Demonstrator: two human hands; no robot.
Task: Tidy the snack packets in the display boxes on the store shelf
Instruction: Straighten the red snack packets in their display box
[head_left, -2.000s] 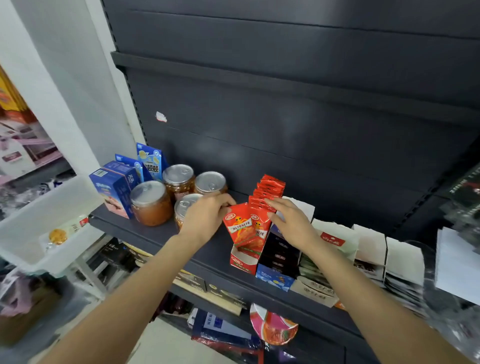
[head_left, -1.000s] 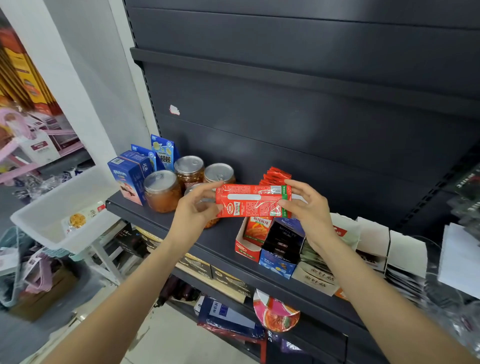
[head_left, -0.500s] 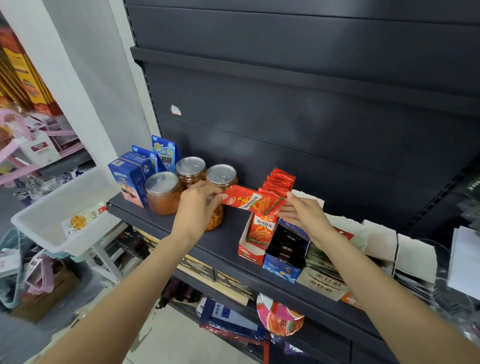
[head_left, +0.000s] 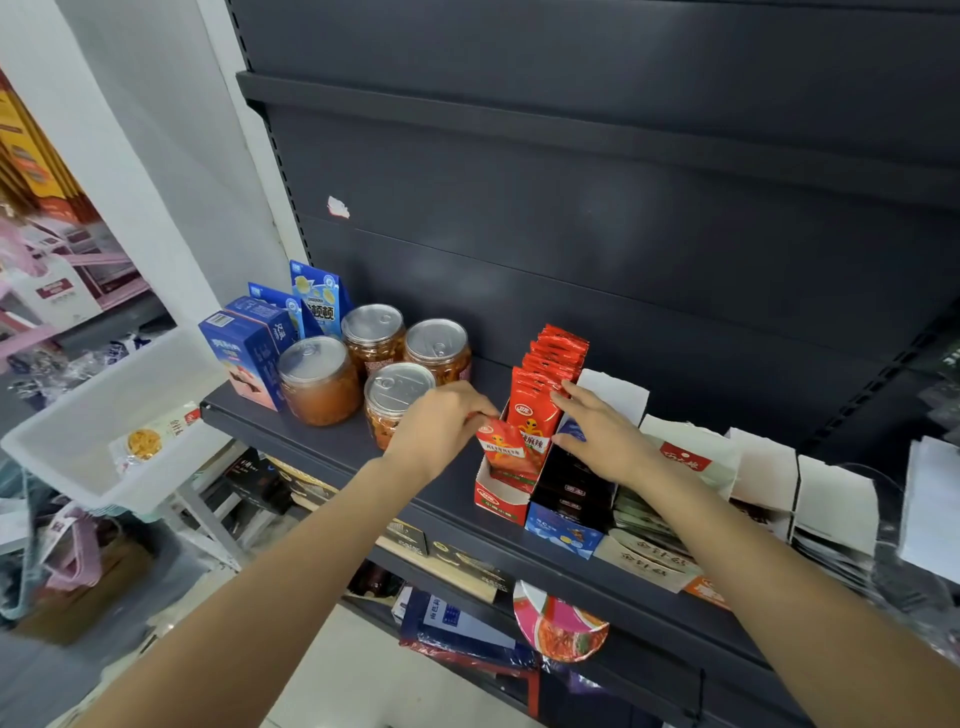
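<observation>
Returning a loose packet to its box. The left hand (head_left: 441, 426) pinches the upper corner of a tilted red snack packet (head_left: 506, 451), its lower end already inside the front of the red display box (head_left: 496, 501) on the dark shelf (head_left: 322, 444). The right hand (head_left: 602, 431), fingers straight, braces the upright packet row (head_left: 545, 379) at its 9 o'clock. Next, probably: stand the packet upright against the row.

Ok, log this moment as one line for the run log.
step: packet into red box | left hand: pinches red packet, front of red box | right hand: steadies packet row | jars: untouched
</observation>
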